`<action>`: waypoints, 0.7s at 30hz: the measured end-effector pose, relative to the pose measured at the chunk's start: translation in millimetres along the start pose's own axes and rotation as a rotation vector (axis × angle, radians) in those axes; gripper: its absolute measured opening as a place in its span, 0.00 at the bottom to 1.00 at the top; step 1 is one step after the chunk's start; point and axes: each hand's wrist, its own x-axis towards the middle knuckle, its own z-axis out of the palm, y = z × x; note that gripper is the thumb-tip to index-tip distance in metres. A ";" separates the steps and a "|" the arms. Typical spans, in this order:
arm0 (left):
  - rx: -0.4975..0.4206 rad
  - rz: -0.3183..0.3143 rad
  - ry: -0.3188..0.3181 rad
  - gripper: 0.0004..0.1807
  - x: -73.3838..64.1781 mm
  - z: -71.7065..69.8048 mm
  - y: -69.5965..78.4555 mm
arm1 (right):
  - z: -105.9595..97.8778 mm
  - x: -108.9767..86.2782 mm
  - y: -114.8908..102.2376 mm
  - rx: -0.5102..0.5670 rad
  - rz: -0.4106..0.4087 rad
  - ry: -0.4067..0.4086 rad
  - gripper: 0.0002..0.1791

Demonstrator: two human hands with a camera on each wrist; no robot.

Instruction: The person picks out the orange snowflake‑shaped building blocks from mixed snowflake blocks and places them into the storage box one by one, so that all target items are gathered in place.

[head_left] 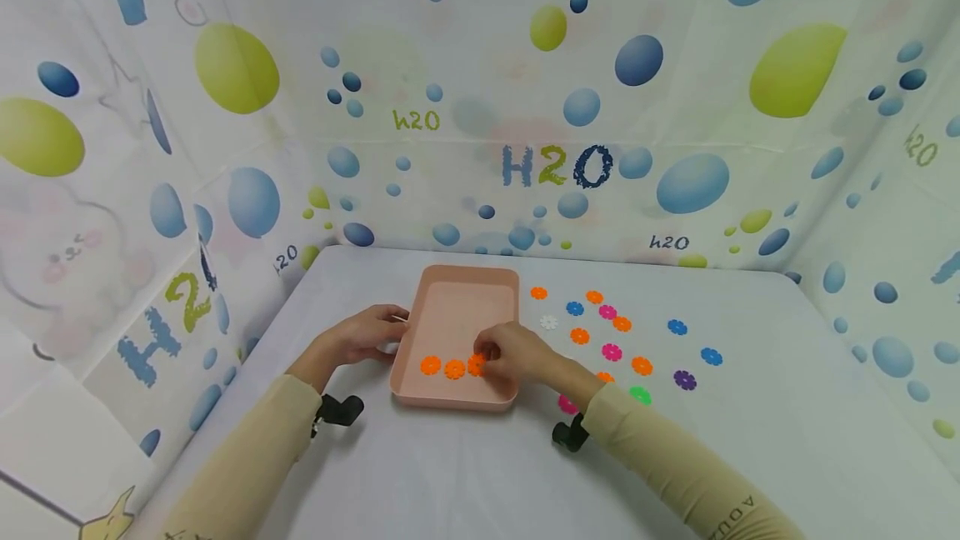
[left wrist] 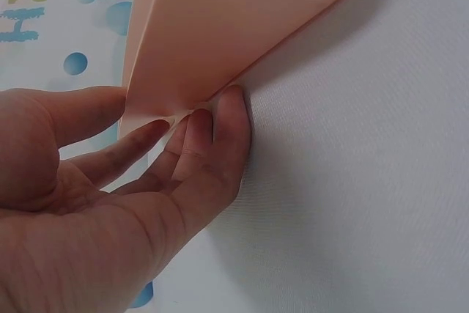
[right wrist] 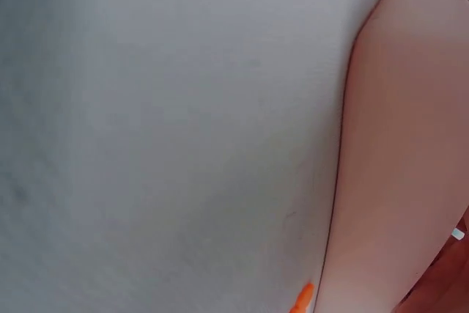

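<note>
A shallow pink tray (head_left: 465, 298) lies on the white table, and several orange flower-shaped discs stand in a row near its front wall. Two of them, the left disc (head_left: 431, 365) and the middle disc (head_left: 454, 369), lie free of my hands. At the row's right end my right hand (head_left: 517, 352) pinches an orange flower-shaped disc (head_left: 476, 365), partly covered by the fingers. My left hand (head_left: 367, 333) touches the tray's outer left side with relaxed fingers. In the left wrist view, the fingertips of this hand (left wrist: 146, 188) meet the outer wall (left wrist: 220, 27).
Right of the tray are scattered several flower-shaped discs: orange (head_left: 580, 336), blue (head_left: 677, 327), pink (head_left: 612, 352), white (head_left: 549, 322), purple (head_left: 685, 380) and green (head_left: 640, 395). My right forearm (head_left: 652, 432) passes over some of them. A printed curtain (head_left: 465, 40) closes the back and sides.
</note>
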 end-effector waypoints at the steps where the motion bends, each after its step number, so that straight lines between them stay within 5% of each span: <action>1: -0.001 -0.001 0.000 0.27 0.3 -0.1 -0.1 | 0.4 -0.3 0.1 -0.006 0.001 -0.001 0.11; 11: 0.001 -0.007 -0.007 0.27 -0.5 0.5 1.3 | 1.6 -1.4 0.3 -0.036 -0.003 -0.007 0.10; 21: -0.004 -0.008 -0.018 0.28 -0.4 -0.9 2.4 | -10.9 -9.3 4.0 0.046 -0.108 -0.017 0.15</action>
